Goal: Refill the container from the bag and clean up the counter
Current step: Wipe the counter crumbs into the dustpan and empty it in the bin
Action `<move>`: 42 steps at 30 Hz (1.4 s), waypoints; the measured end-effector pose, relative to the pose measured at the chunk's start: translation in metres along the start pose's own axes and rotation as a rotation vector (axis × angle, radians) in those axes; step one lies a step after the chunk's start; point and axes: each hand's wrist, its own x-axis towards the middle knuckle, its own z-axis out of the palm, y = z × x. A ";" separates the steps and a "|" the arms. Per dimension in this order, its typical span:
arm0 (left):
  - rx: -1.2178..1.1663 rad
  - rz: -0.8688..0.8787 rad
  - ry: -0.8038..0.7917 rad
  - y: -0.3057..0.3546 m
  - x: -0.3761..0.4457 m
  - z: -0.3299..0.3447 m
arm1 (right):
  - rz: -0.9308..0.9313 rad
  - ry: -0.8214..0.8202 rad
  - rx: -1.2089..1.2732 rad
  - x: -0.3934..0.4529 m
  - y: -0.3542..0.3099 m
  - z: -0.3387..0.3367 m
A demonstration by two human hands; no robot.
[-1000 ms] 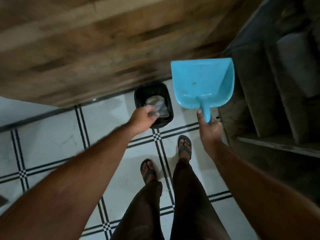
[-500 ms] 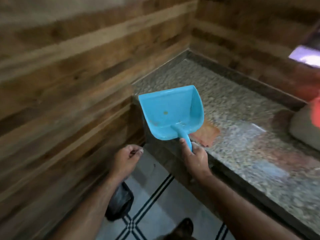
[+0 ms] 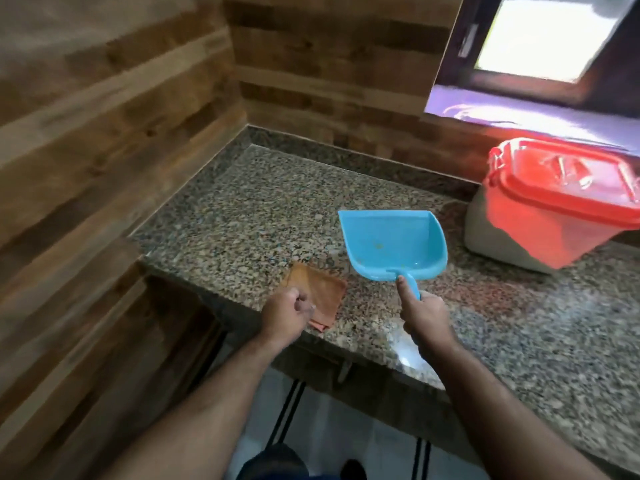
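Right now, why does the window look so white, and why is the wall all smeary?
Head view: the window is blown out by daylight, so nothing outside shows; the wooden wall and red-lidded container are streaked by motion blur; the wide lens bends the countertop edges; the blue dustpan stays fairly sharp.

Right hand [image 3: 424, 315] grips the blue dustpan [image 3: 393, 244] over the granite counter [image 3: 242, 209]. Left hand [image 3: 285, 313], fingers curled, hovers at an orange cloth [image 3: 320, 291]. Red-lidded container [image 3: 554, 202] at 2 o'clock.
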 end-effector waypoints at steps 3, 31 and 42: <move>0.211 0.070 -0.085 0.002 0.027 0.019 | 0.033 0.045 -0.018 0.017 0.005 -0.008; 0.303 0.553 -0.428 0.200 0.360 0.180 | 0.682 0.486 -0.420 0.012 0.051 -0.065; 0.430 0.926 -0.591 0.173 0.158 0.212 | 0.658 0.625 -0.342 -0.058 0.074 -0.111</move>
